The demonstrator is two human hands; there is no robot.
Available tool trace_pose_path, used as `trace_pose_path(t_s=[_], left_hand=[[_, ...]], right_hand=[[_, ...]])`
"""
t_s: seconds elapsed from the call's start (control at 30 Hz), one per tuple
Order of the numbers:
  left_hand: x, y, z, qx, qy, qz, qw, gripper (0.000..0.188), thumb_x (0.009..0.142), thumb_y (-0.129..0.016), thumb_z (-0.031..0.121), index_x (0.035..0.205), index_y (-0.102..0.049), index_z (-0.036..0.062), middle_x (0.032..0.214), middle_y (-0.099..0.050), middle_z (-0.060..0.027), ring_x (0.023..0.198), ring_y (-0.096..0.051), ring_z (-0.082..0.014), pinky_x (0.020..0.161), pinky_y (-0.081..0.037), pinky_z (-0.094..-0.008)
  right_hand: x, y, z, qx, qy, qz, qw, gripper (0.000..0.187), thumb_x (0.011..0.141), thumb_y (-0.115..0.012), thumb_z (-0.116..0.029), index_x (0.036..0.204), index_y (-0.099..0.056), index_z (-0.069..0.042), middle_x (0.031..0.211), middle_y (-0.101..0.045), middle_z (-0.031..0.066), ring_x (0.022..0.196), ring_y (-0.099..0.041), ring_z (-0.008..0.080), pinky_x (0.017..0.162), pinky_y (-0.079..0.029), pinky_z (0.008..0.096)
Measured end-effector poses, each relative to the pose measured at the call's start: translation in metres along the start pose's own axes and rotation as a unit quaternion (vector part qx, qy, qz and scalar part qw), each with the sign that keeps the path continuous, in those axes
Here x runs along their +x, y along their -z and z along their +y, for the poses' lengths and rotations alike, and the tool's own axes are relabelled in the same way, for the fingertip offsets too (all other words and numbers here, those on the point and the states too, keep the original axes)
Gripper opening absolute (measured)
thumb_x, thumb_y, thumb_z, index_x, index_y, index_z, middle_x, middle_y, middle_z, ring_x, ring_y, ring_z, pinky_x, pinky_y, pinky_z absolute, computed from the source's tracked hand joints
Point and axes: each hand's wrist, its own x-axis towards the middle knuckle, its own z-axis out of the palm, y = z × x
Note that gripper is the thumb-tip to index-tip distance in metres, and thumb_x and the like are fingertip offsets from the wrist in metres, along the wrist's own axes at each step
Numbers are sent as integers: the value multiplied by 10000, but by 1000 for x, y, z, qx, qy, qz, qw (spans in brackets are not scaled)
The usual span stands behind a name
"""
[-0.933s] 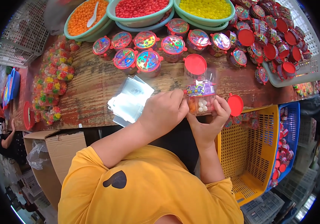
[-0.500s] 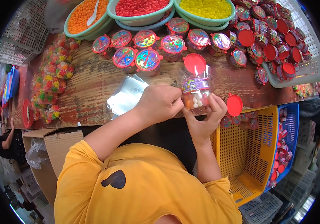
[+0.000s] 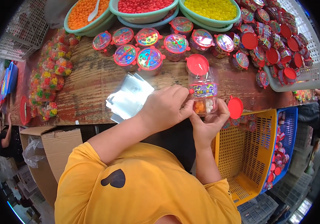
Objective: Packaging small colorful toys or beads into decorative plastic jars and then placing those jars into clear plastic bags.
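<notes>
My right hand (image 3: 208, 128) has its thumb and fingers around the lower end of a clear plastic candy tub (image 3: 204, 96). A colourful label band runs across the tub, and orange and white candies show in its base. A clear film or bag seems to surround it. My left hand (image 3: 167, 105) is closed, thumb and fingertips pinching at the tub's left edge by a small red tab. Beside that hand lies a fanned stack of clear plastic bags (image 3: 131, 96). A round red lid (image 3: 197, 64) sits just beyond the tub, and another red lid (image 3: 235, 107) is by my right hand.
Bowls of orange candies (image 3: 67, 29), red candies (image 3: 145, 18) and yellow candies (image 3: 208, 22) line the back. Several shiny-lidded tubs (image 3: 150, 59) stand before them. More tubs fill a grey basket (image 3: 292, 85). Bagged candies (image 3: 53, 78) lie left. A yellow crate (image 3: 242, 156) stands below right, a cardboard box (image 3: 61, 149) left.
The tub has turned so its label faces up, and has shifted slightly right. My left hand has moved right and pinches at its edge.
</notes>
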Motion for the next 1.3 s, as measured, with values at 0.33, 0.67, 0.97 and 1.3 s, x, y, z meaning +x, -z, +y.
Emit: trace_pose_path(t_s=[0.33,0.67,0.97,1.3], left_hand=[[12,16,-12,-1,-92,-51,994,115,784,-686,76,841,-593,40,772,-606,-95,702,-635,-298,587,-512,-408],[10,36,9,-1,-120,-62,991,156,765,-721,95,875,-616,57,784,-591,-76,665,-600,-266,563,-488,-376],[-9,14,2,-424,214,-7,880,1058,678,-945,148,1494,-288,-2,1452,-503,-153,1349,-471,-207,1140,-353,-350],[-26,-9,-2,-388,139,-90,907,918,735,-900,136,1485,-382,24,1383,-569,-95,1278,-545,-185,1082,-433,-346]], right_hand=[[16,-4,-22,15,-124,-36,991,891,711,-882,-18,1457,-396,-24,1332,-389,110,1179,-535,212,1057,-486,378],[19,1,-17,82,-25,-79,993,916,693,-912,-51,1439,-382,-35,1398,-395,88,1262,-483,219,1071,-441,374],[16,-10,-40,300,-244,-51,921,833,769,-693,95,1500,-313,-32,1464,-435,95,1325,-492,233,1073,-469,395],[3,10,-71,476,-354,-62,802,853,974,-668,-277,1583,-136,-7,1529,-377,153,1347,-484,267,1103,-428,443]])
